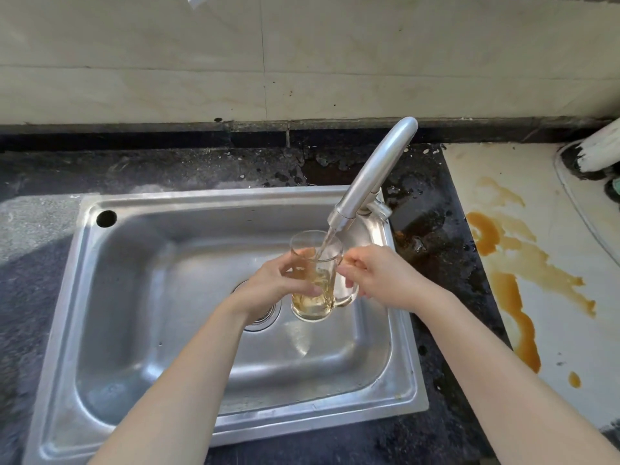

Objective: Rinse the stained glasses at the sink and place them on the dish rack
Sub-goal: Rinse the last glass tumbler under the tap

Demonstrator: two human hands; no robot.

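The left grip (278, 283) curls round the body of the glass mug (315, 297), and the right grip (379, 276) pinches its handle (347, 298). The mug hangs tilted over the sink (67, 297), just right of the drain (265, 320), with its mouth under the faucet (369, 176), whose stream (327, 241) runs into it. Amber liquid (310, 302) swirls inside. Brown stains (510, 297) streak the pale counter (563, 330) at right.

Over the sink (134, 330), the left hand (275, 283) grips a glass mug (315, 283) under the running tap (369, 172); the right hand (379, 276) holds its handle.
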